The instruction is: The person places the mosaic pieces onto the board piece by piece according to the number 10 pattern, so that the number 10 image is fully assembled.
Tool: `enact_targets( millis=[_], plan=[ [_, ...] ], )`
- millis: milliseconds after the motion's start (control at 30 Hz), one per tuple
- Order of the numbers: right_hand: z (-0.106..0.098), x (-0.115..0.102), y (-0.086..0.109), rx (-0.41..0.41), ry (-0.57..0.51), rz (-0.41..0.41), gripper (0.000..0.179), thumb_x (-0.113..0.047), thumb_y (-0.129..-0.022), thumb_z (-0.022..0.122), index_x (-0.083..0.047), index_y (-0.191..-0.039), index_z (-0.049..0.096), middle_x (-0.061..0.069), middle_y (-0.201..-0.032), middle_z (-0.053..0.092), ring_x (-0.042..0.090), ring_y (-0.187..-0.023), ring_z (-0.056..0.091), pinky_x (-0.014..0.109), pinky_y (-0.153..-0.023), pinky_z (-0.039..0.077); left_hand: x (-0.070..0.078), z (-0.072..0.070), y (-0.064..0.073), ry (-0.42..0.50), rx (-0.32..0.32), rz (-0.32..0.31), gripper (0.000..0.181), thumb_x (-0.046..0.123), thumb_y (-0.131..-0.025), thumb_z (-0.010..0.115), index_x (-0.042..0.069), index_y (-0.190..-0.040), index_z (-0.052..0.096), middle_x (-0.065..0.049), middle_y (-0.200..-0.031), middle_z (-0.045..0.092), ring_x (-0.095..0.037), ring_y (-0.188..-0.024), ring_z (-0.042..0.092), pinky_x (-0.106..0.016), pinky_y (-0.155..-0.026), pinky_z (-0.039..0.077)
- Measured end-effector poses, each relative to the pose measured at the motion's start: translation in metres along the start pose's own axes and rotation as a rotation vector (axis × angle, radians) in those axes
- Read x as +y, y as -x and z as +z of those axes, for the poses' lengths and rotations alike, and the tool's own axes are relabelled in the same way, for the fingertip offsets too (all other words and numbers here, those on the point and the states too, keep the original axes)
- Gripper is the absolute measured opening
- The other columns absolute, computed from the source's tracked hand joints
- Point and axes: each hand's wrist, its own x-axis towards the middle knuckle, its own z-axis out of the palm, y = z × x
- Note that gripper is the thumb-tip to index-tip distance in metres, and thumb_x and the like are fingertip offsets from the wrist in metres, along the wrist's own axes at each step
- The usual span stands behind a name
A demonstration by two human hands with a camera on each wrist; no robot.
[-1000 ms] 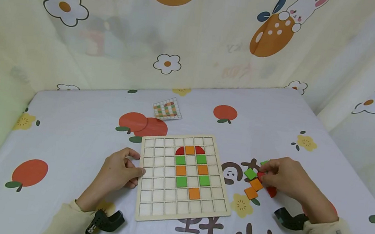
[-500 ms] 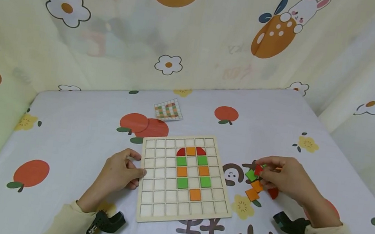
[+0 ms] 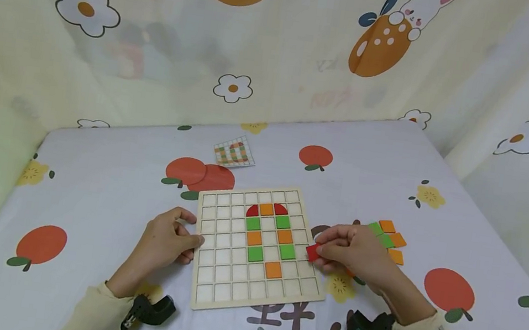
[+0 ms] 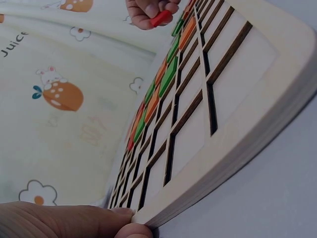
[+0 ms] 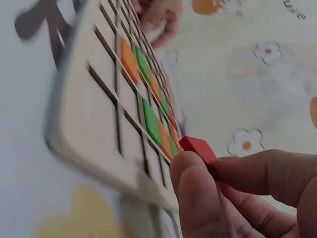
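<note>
The red tile is over the right edge of the board, pinched by the right hand. It looks light, stiff and perhaps slippery, so opposite edges should offer the best hold. The left hand grips the board's left rim. Beyond, loose tiles and a card lie on the desk.

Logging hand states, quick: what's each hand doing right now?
Left hand: holding the board by its left edge.
Right hand: holding a red piece, pinched in the fingertips.
</note>
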Motion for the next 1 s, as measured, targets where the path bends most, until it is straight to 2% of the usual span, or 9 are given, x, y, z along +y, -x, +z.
enact_targets(
  millis=[200,300,1000],
  plan=[
    [0.021,0.003,-0.004,-0.060,-0.024,0.023,0.022,-0.008,-0.096,0.074,0.008,-0.110,0.068,0.017,-0.091,0.077,0.027,-0.076,0.078,0.031,-0.069,0.064,0.001,0.000,0.000,-0.006,-0.001,-0.011,0.040,0.005,-0.090,0.080,-0.001,-0.123,0.058,-0.012,-0.075,0.066,-0.016,-0.052,0.065,-0.031,-0.053,0.061],
    [0.027,0.004,-0.004,-0.066,-0.019,0.039,0.021,-0.008,-0.095,0.075,0.007,-0.109,0.069,0.017,-0.091,0.077,0.026,-0.074,0.077,0.031,-0.068,0.064,0.001,0.001,0.001,-0.005,0.003,-0.013,0.040,0.005,-0.090,0.080,-0.001,-0.123,0.058,-0.012,-0.076,0.065,-0.016,-0.052,0.065,-0.031,-0.053,0.060],
    [0.039,0.001,-0.002,-0.063,0.013,0.013,0.016,-0.006,-0.094,0.076,0.006,-0.103,0.073,0.014,-0.083,0.075,0.020,-0.067,0.071,0.030,-0.065,0.064,0.000,0.000,0.000,0.004,0.001,0.000,0.040,0.005,-0.090,0.080,0.000,-0.124,0.058,-0.012,-0.076,0.066,-0.016,-0.052,0.065,-0.031,-0.053,0.060]
  ],
)
